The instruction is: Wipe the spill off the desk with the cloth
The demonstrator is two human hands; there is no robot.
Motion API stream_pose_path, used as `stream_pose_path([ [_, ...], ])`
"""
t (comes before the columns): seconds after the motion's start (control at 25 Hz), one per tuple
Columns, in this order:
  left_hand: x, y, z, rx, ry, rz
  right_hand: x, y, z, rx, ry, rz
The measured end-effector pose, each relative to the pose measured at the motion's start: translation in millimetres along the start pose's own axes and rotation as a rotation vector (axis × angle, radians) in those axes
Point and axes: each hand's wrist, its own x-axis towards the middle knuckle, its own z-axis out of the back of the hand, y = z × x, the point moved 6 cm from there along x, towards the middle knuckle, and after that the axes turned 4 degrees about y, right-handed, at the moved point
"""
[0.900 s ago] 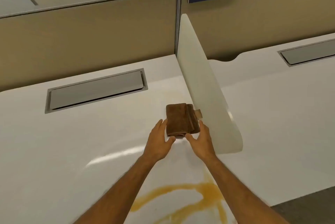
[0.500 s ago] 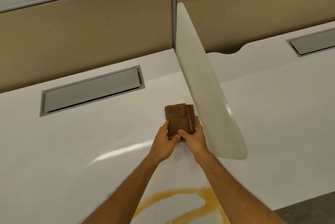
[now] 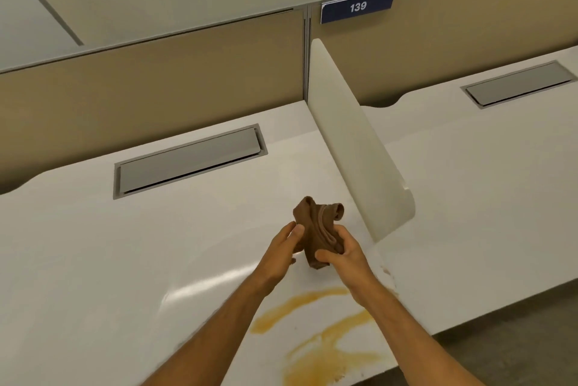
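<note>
A folded brown cloth [image 3: 317, 226] is lifted off the white desk [image 3: 78, 245], bunched and held upright between both hands. My left hand [image 3: 283, 249] pinches its left side with thumb and fingers. My right hand [image 3: 345, 252] grips its lower right edge. An orange-yellow spill [image 3: 316, 335] streaks the desk below my hands, near the front edge, partly hidden by my forearms. Small splashes [image 3: 387, 273] lie to the right of it.
A cream rounded divider panel [image 3: 359, 160] stands upright just right of the cloth, splitting the desk from the neighbouring one. A grey cable hatch [image 3: 187, 160] is set into the desk at the back left. Tan partition walls with a blue sign "139" [image 3: 358, 6] stand behind.
The cloth lay flat on the desk by the divider; both hands closed on it and have lifted it up and toward me, so it now hangs crumpled.
</note>
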Motion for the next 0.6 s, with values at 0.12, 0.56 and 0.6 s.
stream_pose_path([
  [0.12,-63,11,10,-0.074,0.008,-0.023,-67,-1,-38,-0.062,0.088,0.072],
  [0.56,-239,92,68,-0.120,-0.189,-0.212,-226,-51,-104,-0.109,-0.203,0.036],
  [0.6,-249,93,70,-0.142,-0.195,-0.220,-235,-58,-101,-0.110,-0.244,-0.016],
])
